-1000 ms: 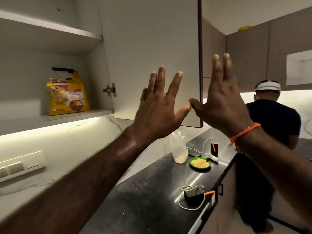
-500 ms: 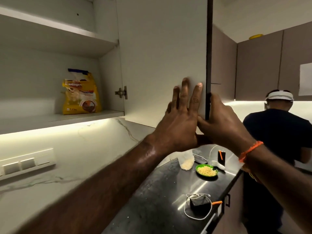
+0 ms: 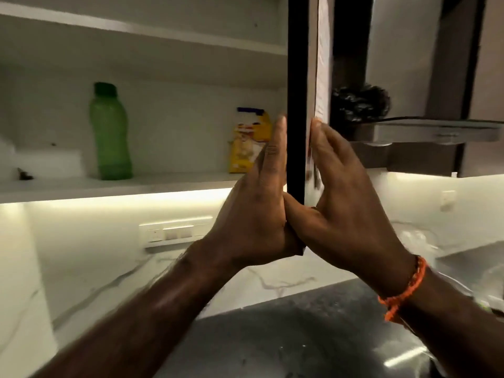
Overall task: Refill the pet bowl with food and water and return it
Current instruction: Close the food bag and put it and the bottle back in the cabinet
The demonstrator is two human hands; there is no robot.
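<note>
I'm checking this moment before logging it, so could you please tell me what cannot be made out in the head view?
- Yellow food bag: right part hidden behind the left hand and the cabinet door; label blurred.
- Pet bowl: not in view.
- Items at the right edge on the counter: blurred, cut off.
- Right hand: palm side hidden against the door.
- Small dark object on the shelf: too small to identify.

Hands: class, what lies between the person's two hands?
In the head view, the cabinet door, seen edge-on, stands between the left hand and right hand.
</note>
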